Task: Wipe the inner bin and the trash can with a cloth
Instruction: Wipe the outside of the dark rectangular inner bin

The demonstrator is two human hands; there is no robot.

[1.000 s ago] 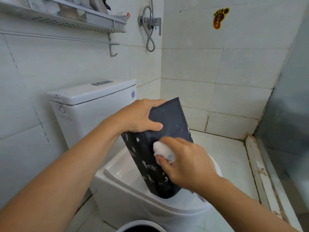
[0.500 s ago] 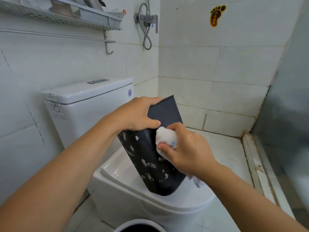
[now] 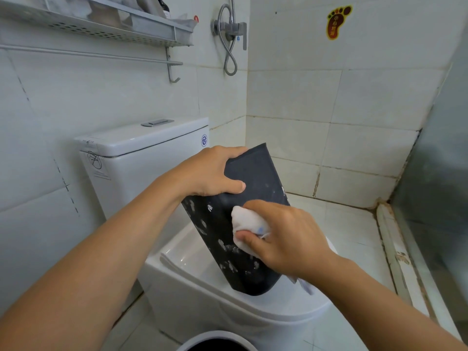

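Note:
A black inner bin (image 3: 255, 178) stands upside down and tilted on the closed toilet lid (image 3: 283, 307), its side spotted with white marks. My left hand (image 3: 210, 173) grips the bin's upturned base, thumb across the near face. My right hand (image 3: 286, 239) holds a bunched white cloth (image 3: 247, 224) and presses it against the bin's side, about halfway up. The white rim of the trash can (image 3: 217, 336) shows at the bottom edge, its dark opening mostly cut off by the frame.
The white toilet cistern (image 3: 141, 158) stands behind the bin against the tiled wall. A metal shelf (image 3: 101, 29) and towel rail hang above left, a shower valve (image 3: 231, 29) with hose in the corner. A glass partition (image 3: 435, 188) and raised curb run along the right.
My right hand carried the cloth up the bin's side from its lower part, then eased a little downward again. My left hand kept its grip on the base.

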